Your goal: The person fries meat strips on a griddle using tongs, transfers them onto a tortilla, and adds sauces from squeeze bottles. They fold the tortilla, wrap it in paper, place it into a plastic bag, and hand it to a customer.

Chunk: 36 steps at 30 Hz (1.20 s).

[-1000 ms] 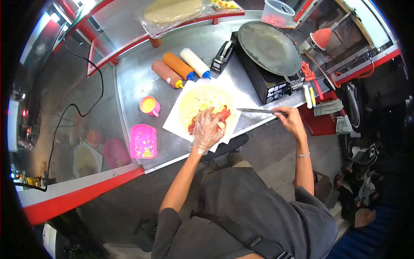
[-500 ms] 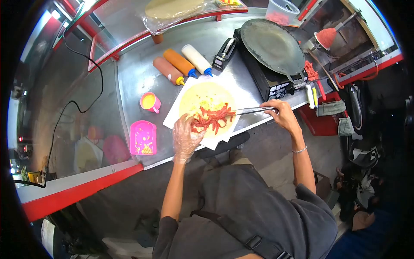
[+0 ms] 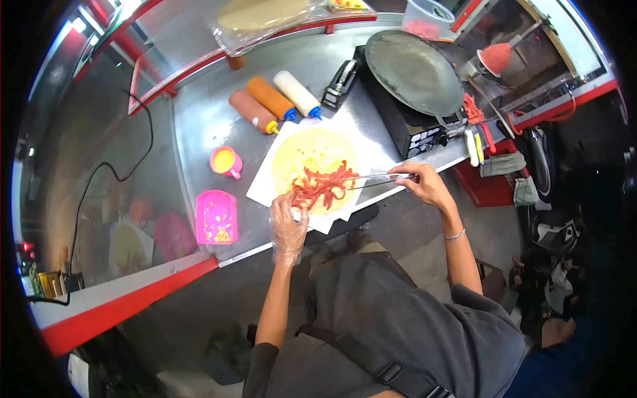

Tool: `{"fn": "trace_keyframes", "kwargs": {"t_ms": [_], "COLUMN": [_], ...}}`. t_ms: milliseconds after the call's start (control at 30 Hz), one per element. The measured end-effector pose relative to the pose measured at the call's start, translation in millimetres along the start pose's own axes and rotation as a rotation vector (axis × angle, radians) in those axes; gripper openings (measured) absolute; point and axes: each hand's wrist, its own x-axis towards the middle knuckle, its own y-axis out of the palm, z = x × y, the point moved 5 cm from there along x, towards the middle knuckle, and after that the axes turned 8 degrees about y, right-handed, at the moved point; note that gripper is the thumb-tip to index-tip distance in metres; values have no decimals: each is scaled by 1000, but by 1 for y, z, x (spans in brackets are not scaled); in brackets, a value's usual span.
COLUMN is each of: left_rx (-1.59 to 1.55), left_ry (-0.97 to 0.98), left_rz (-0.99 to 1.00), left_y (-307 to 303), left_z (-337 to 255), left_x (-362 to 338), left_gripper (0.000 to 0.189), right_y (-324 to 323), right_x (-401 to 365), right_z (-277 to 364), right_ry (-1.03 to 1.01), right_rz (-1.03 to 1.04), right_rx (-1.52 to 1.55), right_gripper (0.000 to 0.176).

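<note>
A round yellow flatbread [image 3: 285, 159] lies on white paper [image 3: 264, 184] on the metal counter. Red strips [image 3: 323, 186] are heaped over its lower middle. My right hand [image 3: 423, 185] is closed around the end of metal tongs [image 3: 376, 178], whose tips reach the right side of the strips. In a clear plastic glove, my left hand [image 3: 288, 229] is at the flatbread's lower left edge, its fingertips beside the strips; whether it grips anything cannot be made out.
Three squeeze bottles [image 3: 273, 103] lie above the paper. A pink cup [image 3: 225, 162] and pink tray [image 3: 216, 217] are on the left. A round pan [image 3: 413, 71] sits on the black stove [image 3: 391, 119] at upper right, beside red-handled and yellow-handled tools.
My left hand has drawn slightly down and away from the strips. The red strips lie more spread out, and the tongs look more open. The whole view has shifted slightly.
</note>
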Motion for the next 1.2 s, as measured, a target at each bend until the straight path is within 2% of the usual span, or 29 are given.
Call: {"fn": "trace_keyframes", "kwargs": {"t_ms": [100, 133, 167, 233, 267, 333, 367, 400, 433, 500, 533, 567, 600, 633, 667, 700, 733, 767, 833, 900, 967, 1033, 1100, 1167, 1200], "left_rx": [-8, 36, 30, 49, 20, 23, 20, 115, 117, 74, 205, 204, 308, 284, 221, 150, 168, 193, 216, 382, 500, 736, 676, 754, 711], "left_ry": [12, 17, 31, 47, 24, -6, -20, 47, 23, -53, -41, -82, 36, -27, -131, -249, -243, -179, -119, -214, -178, -272, -401, -729, -881], "left_rz": [96, 4, 12, -85, 20, 26, 30, -43, -89, -177, -190, -237, -293, -329, -392, -438, -441, -470, -510, -486, -535, -583, -697, -606, -517], "left_y": [11, 10, 13, 8, 13, 27, 35, 30, 22, 21, 19, 23, 25, 31, 54, 63, 73, 80, 98, 108, 120, 122, 130, 140, 148], "left_z": [-7, -12, -16, -26, -29, -20, -15, -25, -42, -47, -54, -53, -57, -56, -53, -39, -49, -63, -95, -117, -114, -111, -95, -98, -95], "left_x": [1, 1, 3, 9, 10, -1, -1, 2, 6, 5, 6, 3, 2, -2, -5, -20, -18, -21, -25, -32, -59, -97, -154, -209, -238], "left_gripper": [52, 52, 52, 48, 49, 48, 48, 46, 42, 40, 38, 37, 33, 28, 27, 27, 27, 26, 26, 24, 22, 21, 21, 23, 20], "right_y": [-11, -6, -5, -19, -34, -79, -112, -143, -174, -231, -255, -274, -287, -297, -311, -305, -308, -308, -313, -317, -319, -321, -323, -333, -341], "right_x": [-10, -12, -16, -27, -32, -40, -42, -42, -44, -35, -19, 3, 39, 71, 104, 126, 131, 138, 167, 187, 208, 221, 225, 216, 213], "right_z": [-21, -28, -35, -33, -36, -30, -34, -42, -53, -87, -112, -146, -202, -257, -292, -297, -292, -292, -307, -309, -321, -333, -341, -343, -343], "right_ry": [-24, 15, 46, 5, -2, -59, -70, -109, -150, -39, -97, -188, -75, 36, 45, 72, -17, -13, 97, 148, 227, 172, 122, -12, -3], "right_rz": [-137, -134, -101, -152, -214, -299, -389, -515, -641, -778, -807, -874, -866, -852, -885, -904, -970, -960, -916, -886, -835, -793, -749, -737, -706], "right_rx": [-26, -14, 17, 125, 226, 492, 427, 484, 540, 590, 546, 428, 344, 257, 148, 25, -61, -46, -181, -167, -90, -55, -17, 57, 112], "right_gripper": [30, 32, 35, 34, 34, 36, 37, 36, 35, 35, 35, 37, 37, 38, 38, 38, 35, 35, 32, 30, 32, 32, 34, 35, 36]}}
